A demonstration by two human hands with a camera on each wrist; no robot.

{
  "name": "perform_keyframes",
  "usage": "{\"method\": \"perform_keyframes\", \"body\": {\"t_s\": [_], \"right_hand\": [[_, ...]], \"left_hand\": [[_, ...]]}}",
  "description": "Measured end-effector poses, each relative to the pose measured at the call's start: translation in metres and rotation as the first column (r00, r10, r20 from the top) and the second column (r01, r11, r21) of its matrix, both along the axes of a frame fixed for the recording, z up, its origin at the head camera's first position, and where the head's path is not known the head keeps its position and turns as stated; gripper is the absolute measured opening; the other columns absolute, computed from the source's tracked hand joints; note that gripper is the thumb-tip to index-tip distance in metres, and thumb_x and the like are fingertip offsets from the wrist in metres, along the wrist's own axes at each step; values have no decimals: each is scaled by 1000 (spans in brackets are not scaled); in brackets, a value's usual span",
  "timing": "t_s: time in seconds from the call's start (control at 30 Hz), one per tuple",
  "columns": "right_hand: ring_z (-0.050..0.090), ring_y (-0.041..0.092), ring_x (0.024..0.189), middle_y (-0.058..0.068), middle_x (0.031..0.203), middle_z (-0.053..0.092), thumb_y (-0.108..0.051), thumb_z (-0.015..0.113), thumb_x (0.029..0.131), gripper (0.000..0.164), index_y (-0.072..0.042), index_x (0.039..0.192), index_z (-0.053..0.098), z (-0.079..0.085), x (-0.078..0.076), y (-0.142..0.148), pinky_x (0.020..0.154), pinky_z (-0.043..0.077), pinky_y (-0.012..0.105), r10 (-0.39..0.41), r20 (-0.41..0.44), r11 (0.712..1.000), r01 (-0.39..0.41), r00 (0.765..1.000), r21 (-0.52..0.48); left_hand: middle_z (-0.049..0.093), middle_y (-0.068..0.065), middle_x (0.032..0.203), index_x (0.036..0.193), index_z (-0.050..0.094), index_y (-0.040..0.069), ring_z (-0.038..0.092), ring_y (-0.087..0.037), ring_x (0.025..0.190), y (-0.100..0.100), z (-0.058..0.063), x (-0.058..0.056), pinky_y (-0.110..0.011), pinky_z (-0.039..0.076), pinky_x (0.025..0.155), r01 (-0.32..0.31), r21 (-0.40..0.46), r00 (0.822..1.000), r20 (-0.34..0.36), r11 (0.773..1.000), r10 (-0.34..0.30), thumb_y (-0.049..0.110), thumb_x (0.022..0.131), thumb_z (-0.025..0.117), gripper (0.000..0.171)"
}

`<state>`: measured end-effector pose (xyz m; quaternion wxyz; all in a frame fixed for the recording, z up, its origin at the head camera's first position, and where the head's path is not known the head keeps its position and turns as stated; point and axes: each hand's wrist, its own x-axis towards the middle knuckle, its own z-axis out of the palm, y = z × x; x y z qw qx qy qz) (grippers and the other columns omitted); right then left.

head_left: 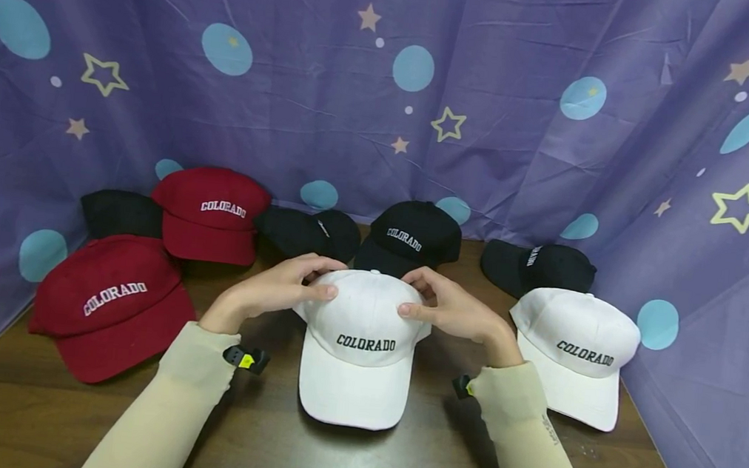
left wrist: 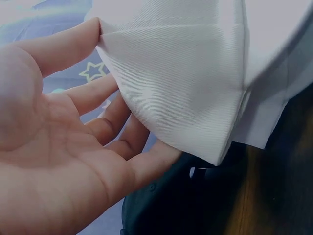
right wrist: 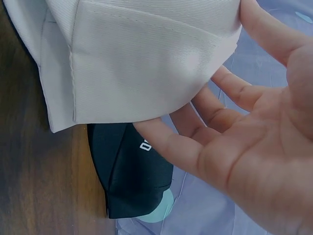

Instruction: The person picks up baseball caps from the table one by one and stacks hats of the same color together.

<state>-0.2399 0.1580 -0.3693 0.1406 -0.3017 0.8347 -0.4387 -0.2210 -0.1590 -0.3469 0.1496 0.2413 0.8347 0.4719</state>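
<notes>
A white baseball cap point(head_left: 367, 322) with COLORADO in dark letters is held up at the middle of the head view, its brim toward me. My left hand point(head_left: 286, 286) grips one side of its crown, the thumb on the front and the fingers behind. On the other side my right hand point(head_left: 455, 306) grips the crown the same way. In the left wrist view, the cap's side panel point(left wrist: 176, 88) lies between thumb and fingers. The right wrist view shows the opposite panel point(right wrist: 137, 73) held likewise.
Two red caps point(head_left: 111, 300) stand at the left on the wooden table point(head_left: 250, 431). Several black caps point(head_left: 415, 230) line the back, before a purple curtain point(head_left: 332, 111). Another white cap point(head_left: 574, 355) sits at the right, close to the curtain.
</notes>
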Motion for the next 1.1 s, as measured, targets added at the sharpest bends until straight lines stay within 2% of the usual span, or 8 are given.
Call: {"method": "perform_keyframes", "body": {"t_s": [0.2,0.4,0.53,0.73,0.97,1.1], "right_hand": [[57,24,100,11,109,57,-22,70,89,45,-8,126,48,4,5,-5,83,51,40,-11,8,1000,11,1000,-4],[55,30,102,16,109,57,-12,69,89,44,1,125,47,22,17,-10,88,48,46,-18,15,1000,18,1000,-15],[55,31,101,18,109,57,-10,69,89,44,2,124,48,25,20,-12,88,48,46,-25,5,1000,25,1000,-17],[55,34,98,22,107,55,-9,70,87,44,5,123,48,24,19,-14,85,49,47,-33,-1,999,33,999,-38],[55,32,96,18,107,56,-13,72,86,46,1,124,50,23,18,-15,77,51,39,-72,-8,997,72,997,5],[54,27,99,11,108,56,-23,75,84,48,-8,124,51,6,6,-10,79,50,38,-100,-16,994,101,995,30]], "left_hand": [[47,-11,115,136,49,16,44,-28,101,-4,-20,-12,-41,47,80,-24,-56,999,-25,998,23,30,91,66,50],[47,-8,109,129,58,21,45,-25,98,-5,-23,-14,-39,46,78,-31,-68,998,-55,997,28,36,89,67,43],[47,-8,108,128,58,20,49,-24,95,-5,-23,-14,-38,48,76,-52,-96,996,-73,994,45,37,88,68,45],[49,-8,107,128,57,16,53,-21,93,-6,-26,-16,-37,49,77,-78,-133,993,-103,988,65,37,88,69,46],[50,-6,105,125,60,18,51,-20,94,-6,-27,-17,-36,49,78,-92,-146,990,-117,985,75,37,87,69,44],[50,-5,104,124,61,19,50,-19,94,-5,-27,-18,-36,48,78,-93,-150,989,-125,984,75,38,87,69,42]]}}
